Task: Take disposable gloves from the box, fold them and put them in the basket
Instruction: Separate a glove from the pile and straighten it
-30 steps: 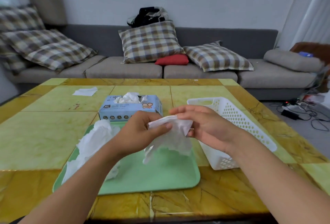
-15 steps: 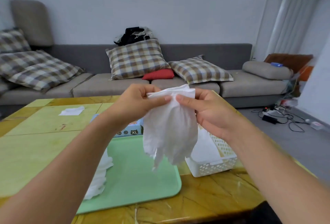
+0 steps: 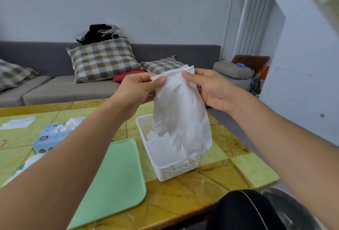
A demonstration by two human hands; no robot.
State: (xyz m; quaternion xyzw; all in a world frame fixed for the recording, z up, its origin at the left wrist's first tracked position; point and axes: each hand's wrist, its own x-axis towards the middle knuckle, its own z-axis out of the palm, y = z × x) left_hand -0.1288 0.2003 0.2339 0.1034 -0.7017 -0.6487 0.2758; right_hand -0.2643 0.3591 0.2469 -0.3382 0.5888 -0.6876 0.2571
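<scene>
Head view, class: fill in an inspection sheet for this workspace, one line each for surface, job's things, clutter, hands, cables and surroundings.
Surface: yellow-green tiled table.
Job's things: white glove hanging unfolded above the white basket, which holds white gloves; blue glove box at left, gloves poking out; green tray beside the basket.
Clutter: white sheet at the far left of the table; more white material at the tray's left edge.
Hands: left hand and right hand each pinch the glove's top edge.
Cables: nothing seen.
Surroundings: grey sofa with plaid cushions, a red cushion and dark clothing on its back; white wall.
</scene>
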